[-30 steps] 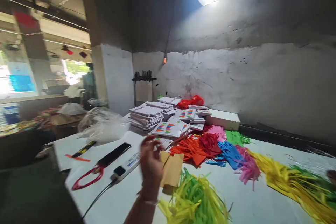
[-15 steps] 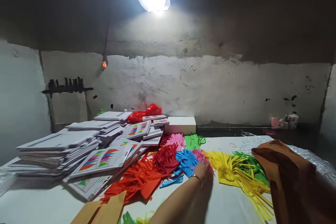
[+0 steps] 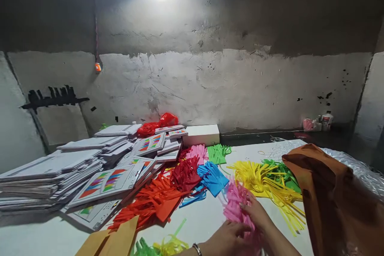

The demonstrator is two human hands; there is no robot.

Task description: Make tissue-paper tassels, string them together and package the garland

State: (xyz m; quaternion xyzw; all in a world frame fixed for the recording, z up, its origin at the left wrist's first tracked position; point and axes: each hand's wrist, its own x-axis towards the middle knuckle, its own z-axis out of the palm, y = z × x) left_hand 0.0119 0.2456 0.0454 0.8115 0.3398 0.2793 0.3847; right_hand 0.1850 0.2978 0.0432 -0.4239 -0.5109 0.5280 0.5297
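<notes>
A pink fringed tissue-paper tassel (image 3: 237,204) lies between my two hands near the front of the white table. My left hand (image 3: 229,238), with a bracelet on the wrist, has its fingers closed on the lower part of the tassel. From the right side, my right hand (image 3: 258,215) grips the same tassel higher up. A blue fringed tassel (image 3: 213,178) rests just beyond, to the left. Yellow fringed tassels (image 3: 255,178) lie past my right hand. Red-orange ones (image 3: 150,204) spread out to the left.
Stacks of white flat boxes (image 3: 45,168) fill the left side, with printed boxes (image 3: 105,184) beside them. Brown fabric (image 3: 324,192) occupies the right edge. Tan card (image 3: 111,240) and green strips (image 3: 145,248) lie at the front. A white box (image 3: 202,134) stands at the back.
The pink tassel has come toward me, away from the blue one, with my left hand. My right hand has come into view and taken hold of it. The camera view has shifted.
</notes>
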